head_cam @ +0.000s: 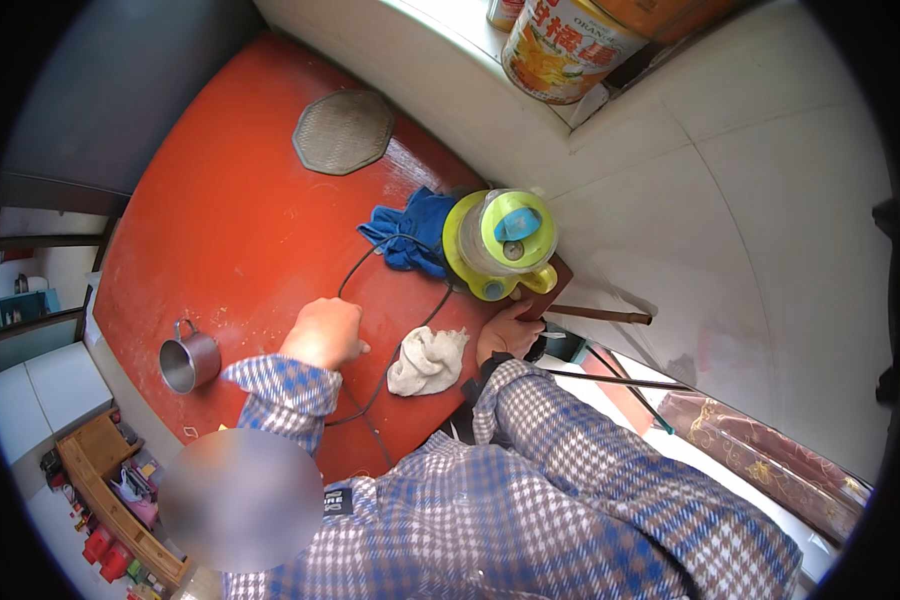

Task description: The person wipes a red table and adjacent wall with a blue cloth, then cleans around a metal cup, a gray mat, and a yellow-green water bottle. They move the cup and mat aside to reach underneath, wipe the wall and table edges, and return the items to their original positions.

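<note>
My left hand (324, 331) is a fist over the red tabletop (225, 225). A black power cord (352, 274) runs into it from above, though the palm is hidden. My right hand (507, 331) rests at the table's near right corner, just below a lime-green electric jug (499, 240) with a clear body and a blue lid piece. Its fingertips are partly hidden, so its grip is unclear. The cord loops from near the jug across the table. Behind the jug lies a crumpled blue cloth (418, 232). A white rag (429, 361) sits between my hands.
A metal mug (188, 358) stands on the left of the table. Farther back lies a grey polygonal mat (343, 132). The tiled wall (720, 180) rises close on the right. A large tin (570, 49) stands on a ledge above. A brown stick (600, 314) projects beside the corner.
</note>
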A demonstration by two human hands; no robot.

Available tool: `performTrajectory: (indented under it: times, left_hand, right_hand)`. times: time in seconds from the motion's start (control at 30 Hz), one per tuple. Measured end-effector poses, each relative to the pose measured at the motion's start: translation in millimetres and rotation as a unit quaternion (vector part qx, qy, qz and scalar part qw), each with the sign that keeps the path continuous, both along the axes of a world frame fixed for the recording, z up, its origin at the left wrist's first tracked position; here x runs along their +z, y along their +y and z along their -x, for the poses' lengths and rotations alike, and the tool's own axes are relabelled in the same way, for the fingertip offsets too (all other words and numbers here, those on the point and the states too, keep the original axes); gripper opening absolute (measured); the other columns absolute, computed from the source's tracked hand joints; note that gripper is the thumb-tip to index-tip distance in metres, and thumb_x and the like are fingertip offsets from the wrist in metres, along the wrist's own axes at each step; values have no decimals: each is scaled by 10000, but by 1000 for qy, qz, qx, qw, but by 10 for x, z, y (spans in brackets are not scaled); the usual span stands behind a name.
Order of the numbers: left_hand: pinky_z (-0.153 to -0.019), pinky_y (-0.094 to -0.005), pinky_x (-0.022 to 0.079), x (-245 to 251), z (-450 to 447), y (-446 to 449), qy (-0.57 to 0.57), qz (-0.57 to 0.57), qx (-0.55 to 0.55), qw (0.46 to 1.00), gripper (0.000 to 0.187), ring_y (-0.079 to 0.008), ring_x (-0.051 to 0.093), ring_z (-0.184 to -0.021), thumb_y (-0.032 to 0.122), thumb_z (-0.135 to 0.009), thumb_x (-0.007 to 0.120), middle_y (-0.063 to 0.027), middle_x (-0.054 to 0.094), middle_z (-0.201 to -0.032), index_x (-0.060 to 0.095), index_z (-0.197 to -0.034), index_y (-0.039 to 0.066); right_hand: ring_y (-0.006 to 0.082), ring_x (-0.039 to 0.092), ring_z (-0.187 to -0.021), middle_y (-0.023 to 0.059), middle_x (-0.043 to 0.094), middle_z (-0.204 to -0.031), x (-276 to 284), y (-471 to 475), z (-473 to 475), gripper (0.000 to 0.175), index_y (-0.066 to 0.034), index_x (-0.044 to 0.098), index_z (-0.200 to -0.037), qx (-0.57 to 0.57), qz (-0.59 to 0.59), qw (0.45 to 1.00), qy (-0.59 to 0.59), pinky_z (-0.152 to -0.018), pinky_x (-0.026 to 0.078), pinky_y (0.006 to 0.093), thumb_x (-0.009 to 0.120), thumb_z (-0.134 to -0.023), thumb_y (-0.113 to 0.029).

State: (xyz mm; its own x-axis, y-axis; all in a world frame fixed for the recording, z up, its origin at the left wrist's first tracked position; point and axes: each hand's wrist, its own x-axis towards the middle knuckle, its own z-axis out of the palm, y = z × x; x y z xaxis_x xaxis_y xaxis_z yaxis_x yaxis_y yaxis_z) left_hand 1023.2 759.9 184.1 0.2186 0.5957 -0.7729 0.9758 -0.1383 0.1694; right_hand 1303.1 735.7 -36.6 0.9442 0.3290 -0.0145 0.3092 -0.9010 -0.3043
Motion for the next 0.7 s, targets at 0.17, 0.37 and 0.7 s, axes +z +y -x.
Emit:
performTrajectory:
  times: [0.17, 0.37, 0.7]
  left_hand:
    - [-888, -533, 597, -487, -52, 325, -98, -134, 106, 980, 491, -443, 740, -1067, 309, -920, 855, -236, 776, -1075, 667, -1276, 27]
    - [-958, -534, 576, -1187, -197, 532, -163, -238, 214, 933, 382, -461, 691, -1171, 86, -1012, 702, -271, 717, -1255, 585, -1371, 30]
    - [-1014, -493, 605, -674, 1196, -1037, 111, 188, 50, 975, 347, -404, 738, -1225, 61, -1000, 563, -248, 766, -1283, 801, -1251, 34]
  right_hand:
    - [495, 756, -927, 293, 726, -1046, -43, -16, -23, 635, 43, 568, -1122, 37, -7, 999, -24, -776, 633, 583, 541, -1083, -590]
    - [490, 755, -915, 284, 728, -1043, -66, -4, -6, 632, 28, 564, -1123, 18, 16, 999, -27, -773, 630, 587, 541, -1084, -603]
    - [491, 746, -898, 273, 723, -1019, -154, -30, -24, 609, 24, 563, -1116, 32, 35, 998, -48, -776, 615, 594, 554, -1084, -585]
